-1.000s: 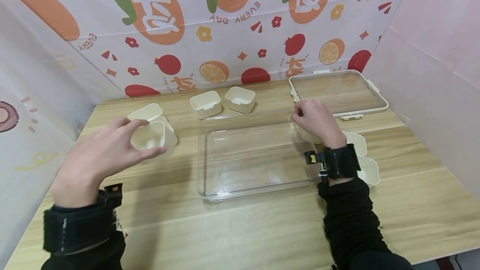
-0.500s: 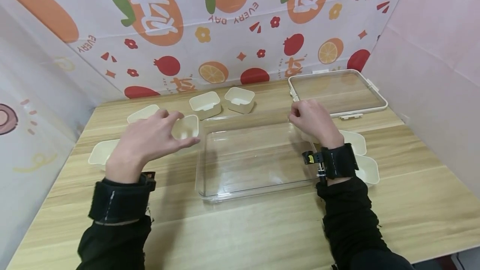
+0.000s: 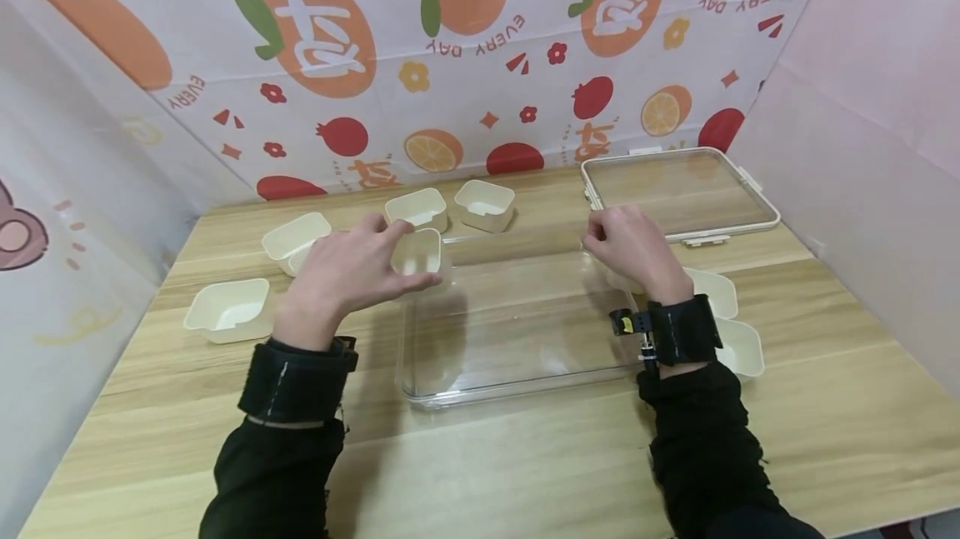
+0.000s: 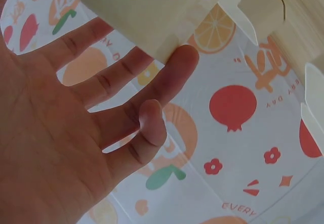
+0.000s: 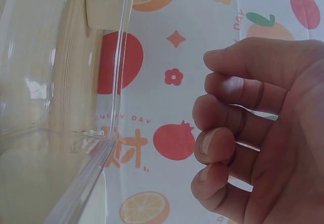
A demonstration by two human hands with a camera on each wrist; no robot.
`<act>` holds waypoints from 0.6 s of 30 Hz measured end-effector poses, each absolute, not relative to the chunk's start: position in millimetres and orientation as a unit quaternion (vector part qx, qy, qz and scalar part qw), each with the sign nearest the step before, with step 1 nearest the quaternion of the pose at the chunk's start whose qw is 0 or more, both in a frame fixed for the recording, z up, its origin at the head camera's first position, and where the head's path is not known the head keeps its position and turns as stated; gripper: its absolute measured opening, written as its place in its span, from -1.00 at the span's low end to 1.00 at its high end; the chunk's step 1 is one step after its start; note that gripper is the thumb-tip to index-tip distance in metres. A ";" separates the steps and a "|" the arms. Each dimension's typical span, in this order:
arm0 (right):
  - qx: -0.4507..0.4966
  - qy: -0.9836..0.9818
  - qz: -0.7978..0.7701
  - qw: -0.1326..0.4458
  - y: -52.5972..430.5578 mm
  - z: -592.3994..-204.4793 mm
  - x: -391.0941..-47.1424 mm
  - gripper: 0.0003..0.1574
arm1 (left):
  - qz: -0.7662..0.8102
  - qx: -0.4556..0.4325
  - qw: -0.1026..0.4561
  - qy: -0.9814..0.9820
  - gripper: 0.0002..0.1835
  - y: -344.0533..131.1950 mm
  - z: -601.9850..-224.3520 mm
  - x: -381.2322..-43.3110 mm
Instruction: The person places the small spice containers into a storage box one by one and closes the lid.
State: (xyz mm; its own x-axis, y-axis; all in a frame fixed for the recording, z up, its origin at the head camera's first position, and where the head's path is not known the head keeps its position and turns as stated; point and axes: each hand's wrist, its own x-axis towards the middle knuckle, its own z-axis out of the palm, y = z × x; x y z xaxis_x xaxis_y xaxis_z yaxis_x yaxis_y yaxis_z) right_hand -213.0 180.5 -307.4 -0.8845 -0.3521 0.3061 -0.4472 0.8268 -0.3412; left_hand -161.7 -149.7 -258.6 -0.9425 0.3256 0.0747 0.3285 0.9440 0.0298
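One left grip (image 3: 348, 274) pinches a box (image 3: 422, 251), right grip (image 3: 633, 247) loosely curled, printed cloth (image 3: 457, 106) behind wooden table (image 3: 495, 464).

Booth (image 3: 877, 131) of fruit-print cloth (image 3: 480, 89) around table (image 3: 525, 464)

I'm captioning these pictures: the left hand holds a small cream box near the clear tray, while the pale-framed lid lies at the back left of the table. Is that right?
Not quite: the pale-framed lid lies at the back right of the table, as the head view shows. The left hand does hold a small cream box near the clear tray.
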 end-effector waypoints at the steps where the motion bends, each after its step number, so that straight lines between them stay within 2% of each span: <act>1: 0.210 -0.949 0.204 0.117 180.7 -307.6 -213.0 -0.78 | -0.021 -0.169 0.037 -0.985 -0.10 -148.6 -259.6 -163.0; 12: 0.209 -0.950 0.204 0.110 178.6 -308.4 -212.3 -0.79 | -0.004 -0.193 0.043 -0.980 -0.13 -133.3 -268.7 -174.3; 18: 0.203 -0.951 0.206 0.110 180.2 -306.8 -213.4 -0.79 | 0.009 -0.201 0.020 -0.979 -0.10 -120.6 -270.7 -184.2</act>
